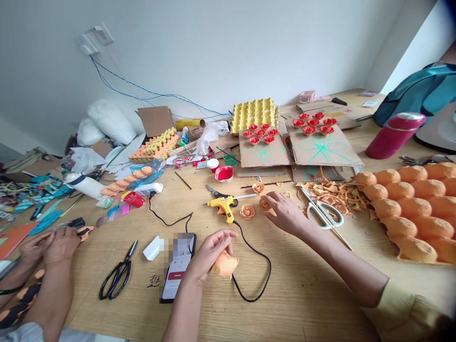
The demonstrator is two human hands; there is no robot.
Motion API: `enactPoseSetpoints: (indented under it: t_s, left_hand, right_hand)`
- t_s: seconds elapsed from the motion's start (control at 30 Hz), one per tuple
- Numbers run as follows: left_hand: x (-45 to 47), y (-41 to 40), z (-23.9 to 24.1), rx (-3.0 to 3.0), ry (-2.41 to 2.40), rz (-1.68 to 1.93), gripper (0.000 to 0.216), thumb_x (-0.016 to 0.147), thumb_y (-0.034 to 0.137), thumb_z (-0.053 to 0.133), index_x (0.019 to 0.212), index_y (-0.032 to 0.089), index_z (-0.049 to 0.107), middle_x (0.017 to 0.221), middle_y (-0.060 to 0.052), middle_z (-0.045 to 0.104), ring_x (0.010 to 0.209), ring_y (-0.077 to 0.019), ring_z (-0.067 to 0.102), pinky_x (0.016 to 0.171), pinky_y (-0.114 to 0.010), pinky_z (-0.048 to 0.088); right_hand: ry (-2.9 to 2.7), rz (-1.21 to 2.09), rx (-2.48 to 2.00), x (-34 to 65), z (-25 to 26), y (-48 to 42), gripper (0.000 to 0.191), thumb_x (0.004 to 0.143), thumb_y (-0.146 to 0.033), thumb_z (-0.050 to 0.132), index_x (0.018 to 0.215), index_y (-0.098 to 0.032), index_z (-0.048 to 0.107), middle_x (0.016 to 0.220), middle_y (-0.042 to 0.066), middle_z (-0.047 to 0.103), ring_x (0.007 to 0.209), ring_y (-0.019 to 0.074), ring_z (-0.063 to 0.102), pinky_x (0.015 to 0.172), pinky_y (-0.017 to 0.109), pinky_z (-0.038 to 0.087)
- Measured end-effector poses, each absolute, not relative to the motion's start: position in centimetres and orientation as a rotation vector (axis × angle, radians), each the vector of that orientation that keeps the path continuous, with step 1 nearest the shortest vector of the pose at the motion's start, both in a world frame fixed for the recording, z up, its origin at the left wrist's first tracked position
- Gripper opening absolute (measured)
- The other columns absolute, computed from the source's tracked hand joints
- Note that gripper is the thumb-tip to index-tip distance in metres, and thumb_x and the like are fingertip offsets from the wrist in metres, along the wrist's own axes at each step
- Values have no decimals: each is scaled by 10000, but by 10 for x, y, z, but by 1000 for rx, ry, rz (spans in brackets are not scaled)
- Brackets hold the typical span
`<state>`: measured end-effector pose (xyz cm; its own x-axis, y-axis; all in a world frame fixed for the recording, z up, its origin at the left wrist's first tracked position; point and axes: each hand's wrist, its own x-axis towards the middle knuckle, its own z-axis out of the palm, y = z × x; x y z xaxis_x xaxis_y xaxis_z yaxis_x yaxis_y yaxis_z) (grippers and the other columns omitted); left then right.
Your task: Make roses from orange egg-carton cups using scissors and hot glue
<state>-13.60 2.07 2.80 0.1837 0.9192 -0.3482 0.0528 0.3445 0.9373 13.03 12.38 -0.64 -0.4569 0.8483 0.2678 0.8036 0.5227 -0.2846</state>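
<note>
In the head view my left hand (211, 251) is closed on an orange egg-carton cup (225, 266) near the front of the table. My right hand (287, 213) reaches out to the right of the glue gun, its fingertips closed on a small orange egg-carton rose (264, 204) at table level. Two similar roses lie close by, one orange rose (247, 211) to its left and another rose (258, 188) behind it. The yellow glue gun (225, 209) lies between my hands, its black cord looping toward me. Dark-handled scissors (213, 192) lie partly under it.
An orange egg tray (409, 204), carton scraps (335, 194) and white-handled scissors (326, 214) are on the right. Red roses stand on cardboard panels (324, 149) behind. Black scissors (117, 275) and a phone (180, 270) lie left. A co-worker's hands (53, 247) work at far left.
</note>
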Motion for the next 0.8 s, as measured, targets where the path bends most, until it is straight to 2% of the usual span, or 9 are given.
enactPoseSetpoints:
  t_s: [0.1,0.17,0.23,0.3,0.43,0.57,0.63,0.7,0.8]
  left_hand:
    - [-125,-2,27,1194,1308,591,428,883,525,621,1079,148,672,678,14,569,608,-117,494,587,-213,352]
    - [-117,-18,27,1288,1392,407,348,918,457,558,1074,165,668,697,6,586,625,-141,544,597,-233,368]
    - [-109,-32,28,1439,1548,215,254,886,331,589,1078,190,678,743,-6,638,696,-170,607,664,-255,395]
    - [-104,-42,31,1552,1695,77,234,873,281,587,1075,203,677,743,-11,671,708,-189,617,682,-272,383]
    - [-97,-51,39,1610,1787,-68,155,890,300,569,868,210,694,730,-25,714,708,-202,635,652,-272,347]
    - [-96,-53,45,1655,1811,-178,296,910,322,536,687,193,681,713,-46,714,701,-203,628,632,-279,314]
    - [-98,-55,49,1645,1824,-178,273,905,311,537,717,195,697,703,-38,701,685,-192,613,626,-273,313]
    - [-100,-56,54,1611,1834,-107,208,899,297,543,836,208,720,700,-18,682,665,-177,592,623,-260,323]
    - [-99,-55,62,1557,1812,133,202,908,303,539,980,209,702,680,7,617,650,-161,550,625,-245,344]
  right_hand:
    - [-2344,159,-1337,144,-3,109,290,950,-242,592,1232,-181,615,1202,148,663,1083,292,627,910,398,501]
    - [-2308,152,-1335,160,-2,94,233,980,-244,540,1184,-190,638,1146,135,682,1039,277,651,866,386,524]
    - [-2281,144,-1345,184,-6,77,220,1004,-253,488,1135,-202,658,1087,121,702,953,256,679,812,376,541]
    - [-2214,102,-1409,213,-14,61,232,1015,-278,455,1080,-210,666,1030,110,706,902,249,693,781,375,547]
    - [-2028,-41,-1713,266,-33,45,264,979,-366,464,1061,-211,662,1015,116,698,833,274,698,659,369,537]
    - [-1964,-31,-1844,284,-38,50,310,982,-441,463,960,-206,663,924,105,683,726,244,680,633,351,520]
    - [-1965,-44,-1845,281,-37,55,331,984,-447,459,946,-197,672,899,105,675,752,253,677,658,355,517]
    - [-1998,-36,-1831,275,-36,61,323,980,-435,458,921,-202,674,871,93,669,789,257,677,683,353,511]
    - [-2054,-2,-1828,267,-38,64,292,952,-421,478,809,-217,631,808,74,658,728,240,665,610,331,480]
